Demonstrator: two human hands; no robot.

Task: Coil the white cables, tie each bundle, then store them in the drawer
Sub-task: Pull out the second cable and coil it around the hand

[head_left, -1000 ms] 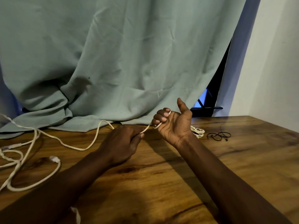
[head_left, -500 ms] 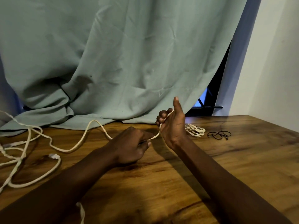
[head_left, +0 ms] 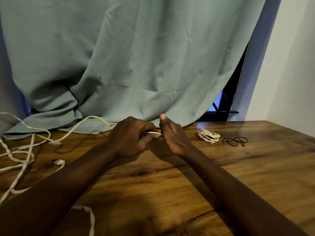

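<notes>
A long white cable trails loose over the left side of the wooden table and runs up into my left hand, which pinches it between thumb and fingers. The cable's short stretch crosses to my right hand, whose fingers curl around it with the thumb pointing up. Both hands are close together, low over the table's far middle. A coiled white cable bundle lies on the table to the right of my right hand. No drawer is in view.
Black ties lie just right of the coiled bundle. A teal curtain hangs behind and drapes onto the table's back edge. More white cable loops tangle at the far left; a strand passes under my left forearm.
Both hands have dropped lower and come together. My left hand slid along the cable up to my right hand, pulling the loose cable rightward over the table.
</notes>
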